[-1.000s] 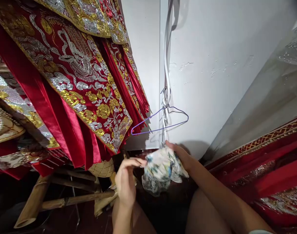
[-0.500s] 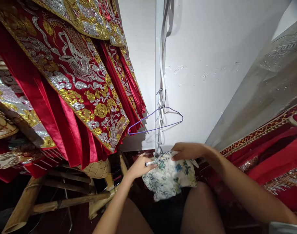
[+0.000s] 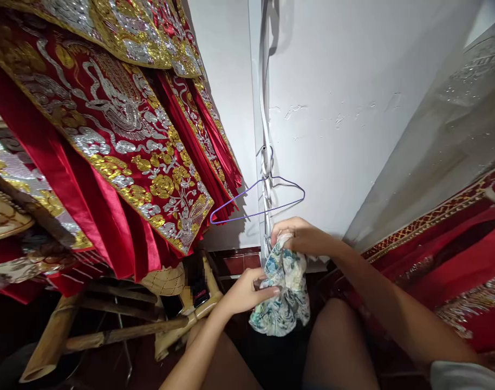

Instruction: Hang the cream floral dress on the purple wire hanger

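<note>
A small floral cloth [image 3: 284, 292], white with blue and green flowers, hangs bunched between my two hands above my knees. My right hand [image 3: 300, 236] grips its top edge close to the wall corner. My left hand [image 3: 247, 292] pinches its left side lower down. Just above my right hand a purple wire hanger [image 3: 258, 197] hangs from white straps [image 3: 265, 119] that run down the corner of the white wall.
Red garments [image 3: 109, 141] with gold and silver embroidery hang at the left, over bamboo poles [image 3: 109, 336] near the floor. More red embroidered fabric [image 3: 446, 260] under clear plastic lies at the right. My bare knees [image 3: 337, 346] fill the bottom middle.
The cloth was spread wider and lower between my hands. My right hand has lifted its top edge toward the hanger, and the cloth now hangs bunched and vertical.
</note>
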`<state>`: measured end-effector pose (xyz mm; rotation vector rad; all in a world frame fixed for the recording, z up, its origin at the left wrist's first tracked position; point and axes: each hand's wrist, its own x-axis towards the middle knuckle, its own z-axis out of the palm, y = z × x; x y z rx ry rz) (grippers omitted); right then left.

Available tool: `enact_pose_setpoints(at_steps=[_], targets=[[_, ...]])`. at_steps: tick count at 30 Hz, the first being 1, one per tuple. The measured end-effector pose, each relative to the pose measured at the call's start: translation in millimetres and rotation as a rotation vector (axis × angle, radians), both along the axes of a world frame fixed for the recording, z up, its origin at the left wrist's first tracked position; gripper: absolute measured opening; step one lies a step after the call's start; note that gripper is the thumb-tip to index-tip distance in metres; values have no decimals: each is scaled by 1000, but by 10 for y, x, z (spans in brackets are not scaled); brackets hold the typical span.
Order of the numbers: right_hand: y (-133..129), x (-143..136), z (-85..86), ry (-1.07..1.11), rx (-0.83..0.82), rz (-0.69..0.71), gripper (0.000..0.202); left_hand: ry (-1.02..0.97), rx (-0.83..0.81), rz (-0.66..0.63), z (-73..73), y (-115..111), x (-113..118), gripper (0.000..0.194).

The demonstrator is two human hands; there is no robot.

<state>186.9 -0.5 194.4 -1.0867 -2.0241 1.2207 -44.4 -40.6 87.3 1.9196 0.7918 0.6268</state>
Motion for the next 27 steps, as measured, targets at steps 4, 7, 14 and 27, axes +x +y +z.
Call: enact_pose_setpoints(at_steps=[4, 7, 14, 27], targets=[[202, 364, -67, 145, 69, -379, 40, 259, 33, 79, 24, 66, -101, 44], [501, 570, -304, 205, 150, -452, 61, 412, 113, 190, 144, 91, -348, 47], [999, 227, -907, 216, 209, -382, 59, 771, 253, 146, 435, 177, -618, 32], [569, 837, -793, 22, 299, -489, 2, 866, 469, 613, 1266, 418, -633, 43]])
